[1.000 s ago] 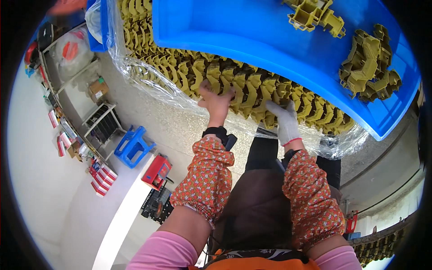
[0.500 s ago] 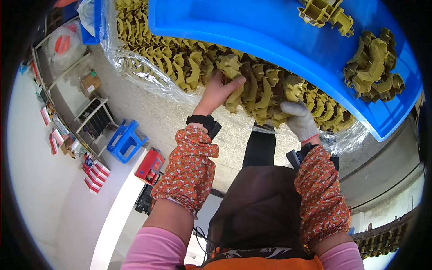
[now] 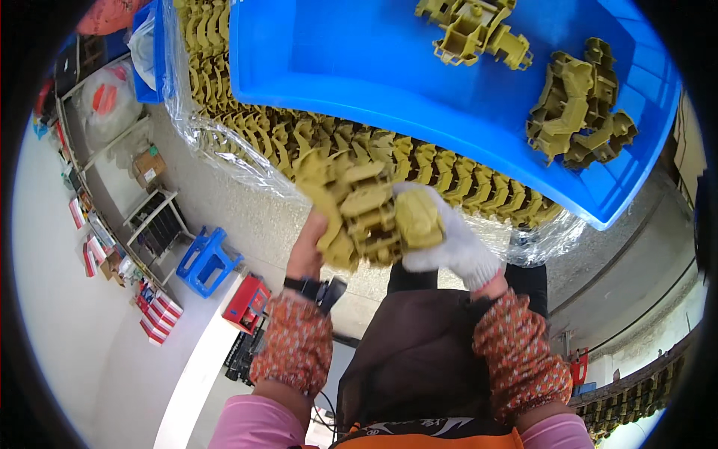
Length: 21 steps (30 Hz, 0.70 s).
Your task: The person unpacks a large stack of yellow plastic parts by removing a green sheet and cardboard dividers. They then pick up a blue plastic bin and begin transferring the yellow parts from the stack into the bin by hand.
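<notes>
Between my hands I hold a short row of olive-yellow moulded parts (image 3: 368,212) with angular, notched walls, slightly blurred by motion. My bare left hand (image 3: 307,245) grips the row's left end, its fingers mostly hidden behind the parts. At the other end, my right hand (image 3: 458,245) in a white knitted glove closes round the last pieces. The row is lifted toward my body, in front of a long packed stack of the same olive-yellow parts (image 3: 464,178). Clear plastic film (image 3: 243,159) runs along the near edge of that stack.
A large blue tray (image 3: 329,101) rests over the stack, with a few clusters of loose olive-yellow parts (image 3: 572,105) in it. A blue plastic stool (image 3: 207,262), a red box (image 3: 247,302) and a metal rack (image 3: 153,213) stand on the left. More parts hang at the lower right (image 3: 636,404).
Both hands have drawn a row of olive-yellow parts out of the stack, back toward my body and leftward. The view has shifted, so the tray appears further left.
</notes>
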Available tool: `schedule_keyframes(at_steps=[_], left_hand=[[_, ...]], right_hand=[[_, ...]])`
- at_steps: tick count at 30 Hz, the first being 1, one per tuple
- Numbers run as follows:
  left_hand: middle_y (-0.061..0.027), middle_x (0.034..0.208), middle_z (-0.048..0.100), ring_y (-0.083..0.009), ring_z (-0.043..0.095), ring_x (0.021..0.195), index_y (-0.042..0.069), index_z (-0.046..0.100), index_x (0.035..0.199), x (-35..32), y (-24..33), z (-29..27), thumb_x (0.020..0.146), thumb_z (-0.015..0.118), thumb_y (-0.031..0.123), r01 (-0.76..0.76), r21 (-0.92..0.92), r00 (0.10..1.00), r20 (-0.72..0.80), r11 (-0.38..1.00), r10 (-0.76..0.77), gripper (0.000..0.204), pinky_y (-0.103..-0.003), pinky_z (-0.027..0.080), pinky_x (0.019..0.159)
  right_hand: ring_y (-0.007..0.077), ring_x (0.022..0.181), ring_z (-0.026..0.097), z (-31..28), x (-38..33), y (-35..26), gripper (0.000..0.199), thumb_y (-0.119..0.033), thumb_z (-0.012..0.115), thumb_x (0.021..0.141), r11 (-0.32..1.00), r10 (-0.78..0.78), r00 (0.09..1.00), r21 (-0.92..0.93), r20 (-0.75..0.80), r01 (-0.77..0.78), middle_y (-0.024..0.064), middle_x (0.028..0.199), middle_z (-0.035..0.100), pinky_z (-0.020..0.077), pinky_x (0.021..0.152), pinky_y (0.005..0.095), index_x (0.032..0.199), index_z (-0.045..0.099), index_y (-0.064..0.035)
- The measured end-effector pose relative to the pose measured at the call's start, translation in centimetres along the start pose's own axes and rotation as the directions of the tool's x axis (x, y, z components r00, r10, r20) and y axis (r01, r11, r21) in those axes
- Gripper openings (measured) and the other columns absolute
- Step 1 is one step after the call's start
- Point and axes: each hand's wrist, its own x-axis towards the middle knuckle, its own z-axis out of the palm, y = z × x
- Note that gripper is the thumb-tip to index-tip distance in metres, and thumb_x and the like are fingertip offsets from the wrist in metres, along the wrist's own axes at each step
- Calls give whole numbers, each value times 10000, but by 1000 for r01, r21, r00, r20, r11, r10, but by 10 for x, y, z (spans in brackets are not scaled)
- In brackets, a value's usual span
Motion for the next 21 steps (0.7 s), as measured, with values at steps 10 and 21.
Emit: schedule_keyframes(at_steps=[10, 21], left_hand=[[-111, 1389, 553, -190, 564, 1227, 20, 382, 1502, 10, 92, 201, 890, 780, 361, -477, 98, 828, 382, 873, 410, 806, -338, 472, 1027], [-71, 1082, 681, -145, 629, 1001, 37, 655, 1070, 72, 26, 203, 1003, 559, 34, -873, 418, 383, 269, 251, 884, 117, -308, 517, 890]], right_hand=[[242, 1209, 623, -46, -44, -116, 531, -51, 657, 910, 822, -568, 819, -87, -81, 562, 124, 1310, 641, 504, 1039, 369, 1419, 510, -25], [255, 1296, 571, -55, -72, -131, 434, -71, 635, 985, 593, -800, 306, -757, -516, 274, 176, 1371, 606, 429, 1115, 355, 1393, 558, 57]])
